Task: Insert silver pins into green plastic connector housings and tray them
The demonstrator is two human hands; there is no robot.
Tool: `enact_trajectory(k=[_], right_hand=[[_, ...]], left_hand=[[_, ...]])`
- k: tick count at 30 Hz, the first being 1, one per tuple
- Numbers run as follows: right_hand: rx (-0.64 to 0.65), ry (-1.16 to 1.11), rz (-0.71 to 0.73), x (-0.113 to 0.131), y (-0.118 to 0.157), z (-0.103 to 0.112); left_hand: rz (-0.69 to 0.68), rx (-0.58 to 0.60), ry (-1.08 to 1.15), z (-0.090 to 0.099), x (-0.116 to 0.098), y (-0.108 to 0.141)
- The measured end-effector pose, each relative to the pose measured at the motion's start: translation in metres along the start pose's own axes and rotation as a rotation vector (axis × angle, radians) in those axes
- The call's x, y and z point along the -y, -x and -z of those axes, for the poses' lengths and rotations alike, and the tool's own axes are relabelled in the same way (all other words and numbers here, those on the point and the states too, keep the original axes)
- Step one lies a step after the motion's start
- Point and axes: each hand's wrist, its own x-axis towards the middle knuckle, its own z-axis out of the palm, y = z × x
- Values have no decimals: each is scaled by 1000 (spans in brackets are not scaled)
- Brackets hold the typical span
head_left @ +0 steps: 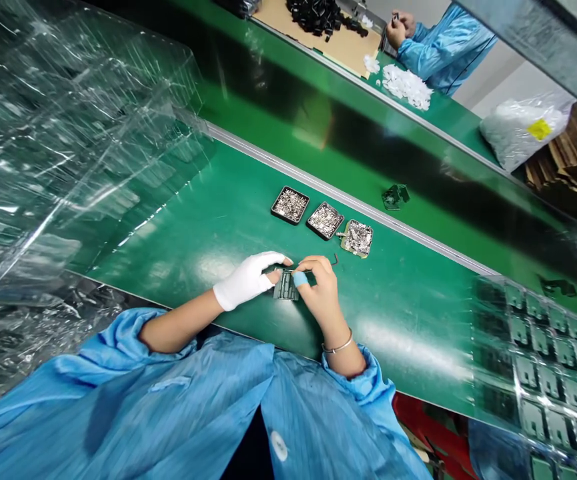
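Note:
Between my hands, near the bench's front edge, is a small dark-green rectangular plastic part (pixel 285 287) with slots across it. My left hand (pixel 251 277), in a white glove with bare fingertips, closes on the part's left upper edge. My right hand (pixel 319 283), bare but for a blue cover on one finger, is pinched at the part's upper right corner. Whatever sits between the right fingertips is too small to make out. Beyond the hands stand two black trays of small metal pieces (pixel 290 204) (pixel 325 220) and a pale tray of metal pieces (pixel 358 238).
Stacked clear plastic trays (pixel 78 147) fill the left side. At the right, a clear tray (pixel 548 360) holds many green parts. A small black hex key (pixel 335 259) lies beside my right hand. Across the green conveyor (pixel 268 87), a co-worker in blue (pixel 443 50) handles a small dark piece.

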Motion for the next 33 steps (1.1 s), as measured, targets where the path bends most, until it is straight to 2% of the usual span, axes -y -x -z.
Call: enact_trajectory(k=[5, 20, 24, 29, 33], right_hand=[[106, 108, 54, -1, 3, -7], [121, 154, 4, -2, 6, -11], [129, 14, -76, -3, 4, -10], [119, -374, -360, -11, 3, -13], [144, -423, -392, -11, 4, -18]], left_hand=[[56, 20, 57, -6, 3, -1], [71, -6, 75, -7, 1, -2], [129, -55, 113, -14, -3, -6], [166, -110, 184, -18, -7, -7], [147, -101, 109, -18, -12, -6]])
